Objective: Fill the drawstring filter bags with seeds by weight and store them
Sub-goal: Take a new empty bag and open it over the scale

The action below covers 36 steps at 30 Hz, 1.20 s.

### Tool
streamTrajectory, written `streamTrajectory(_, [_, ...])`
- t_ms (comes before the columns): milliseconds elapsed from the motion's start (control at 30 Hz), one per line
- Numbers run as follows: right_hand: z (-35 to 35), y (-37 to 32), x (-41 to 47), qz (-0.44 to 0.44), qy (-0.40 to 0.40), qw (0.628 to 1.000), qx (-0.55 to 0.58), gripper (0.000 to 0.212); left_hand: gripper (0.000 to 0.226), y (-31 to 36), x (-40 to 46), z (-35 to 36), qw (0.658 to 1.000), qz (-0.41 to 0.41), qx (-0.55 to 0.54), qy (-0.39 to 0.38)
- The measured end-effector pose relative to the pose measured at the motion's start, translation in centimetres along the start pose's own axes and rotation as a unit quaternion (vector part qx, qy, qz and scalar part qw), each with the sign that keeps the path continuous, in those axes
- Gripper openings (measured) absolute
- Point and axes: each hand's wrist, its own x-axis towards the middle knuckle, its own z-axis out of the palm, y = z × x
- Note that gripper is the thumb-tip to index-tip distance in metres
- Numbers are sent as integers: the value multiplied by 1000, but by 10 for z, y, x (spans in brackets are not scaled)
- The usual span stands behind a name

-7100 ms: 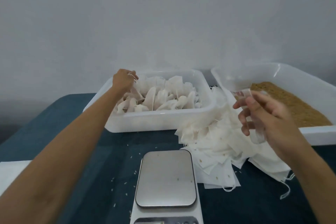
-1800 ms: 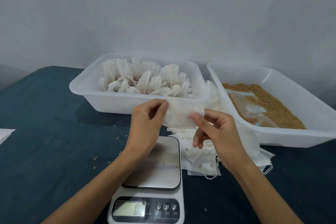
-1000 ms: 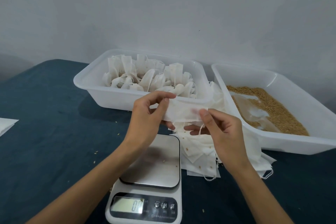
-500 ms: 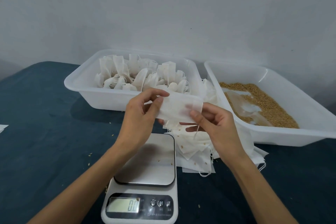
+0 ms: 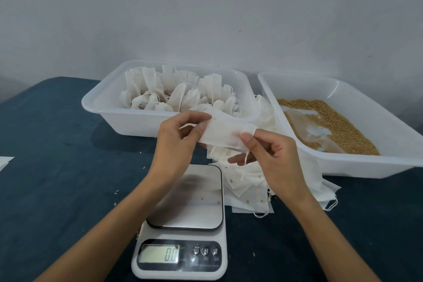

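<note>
Left hand (image 5: 176, 142), earlier reaching into left tub (image 5: 137, 119) of filled bags, now pinching left end of empty filter bag (image 5: 223, 133) above scale (image 5: 183, 220); right hand (image 5: 270, 155), earlier holding clear cup in air, now pinching bag's right end, thumb on top, fingers under it; cup now lying in seeds (image 5: 332, 126) in right tub (image 5: 389, 144); bag being turned and stretched flatter between both hands, drawstring (image 5: 246, 159) now dangling below right fingers

Dark teal table (image 5: 57, 167) spreads out below a plain pale wall (image 5: 206, 7), with a white sheet's corner (image 5: 4, 162) at the left edge (mostly cropped).
</note>
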Motion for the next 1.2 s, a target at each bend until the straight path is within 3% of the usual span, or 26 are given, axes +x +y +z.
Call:
streamTrajectory(67, [-1, 0, 0, 0, -1, 1000, -1, 29, 22, 3, -1, -1, 999, 4, 30, 28])
streamTrajectory(133, [-2, -1, 0, -2, -8, 1000, 0, 24, 16, 9, -4, -2, 992, 67, 106, 33])
streamTrajectory(167, [-2, -1, 1, -6, -12, 1000, -5, 23, 18, 12, -6, -3, 984, 110, 137, 11])
streamTrajectory(233, [-4, -1, 1, -17, -23, 999, -18, 27, 45, 16, -12, -1, 966, 170, 180, -78])
streamTrajectory(333, [-4, 1, 0, -26, -34, 998, -38, 36, 72, 13, -19, 6, 936, 170, 244, -189])
streamTrajectory(467, [0, -3, -4, -40, -56, 997, -45, 28, 67, 3, -23, 14, 902, 184, 337, -196])
streamTrajectory(600, [-3, -18, -6, -87, -49, 994, -44, 34, 24, 6, -28, 21, 946, 152, 238, -158])
streamTrajectory(667, [-31, -25, 9, -109, 40, 991, -61, 30, 19, 6, -27, 20, 964, 133, 194, -127])
streamTrajectory(733, [-80, -24, 36, -71, 132, 978, -147, 21, 28, 5, -26, 18, 978, 91, 144, -124])
streamTrajectory(800, [-138, -15, 69, 76, 119, 931, -336, 28, 31, 5, -25, 16, 986, 38, 100, -124])
streamTrajectory(867, [-179, 3, 90, 265, 3, 797, -543, 55, 25, 5, -24, 18, 990, -1, 71, -121])
streamTrajectory(900, [-189, 11, 94, 324, -53, 730, -600, 63, 22, 5, -23, 19, 991, -15, 60, -121])
streamTrajectory(933, [-195, 19, 96, 353, -92, 690, -625, 62, 20, 4, -22, 19, 991, -24, 50, -119])
streamTrajectory(1067, [-205, 37, 96, 332, -104, 682, -643, 27, 25, 2, -18, 16, 994, -51, 32, -96])
streamTrajectory(1133, [-207, 34, 93, 309, -86, 668, -671, 26, 28, 2, -18, 16, 993, -53, 29, -97])
streamTrajectory(1200, [-205, 31, 91, 292, -71, 629, -717, 33, 28, 2, -18, 16, 993, -53, 34, -97])
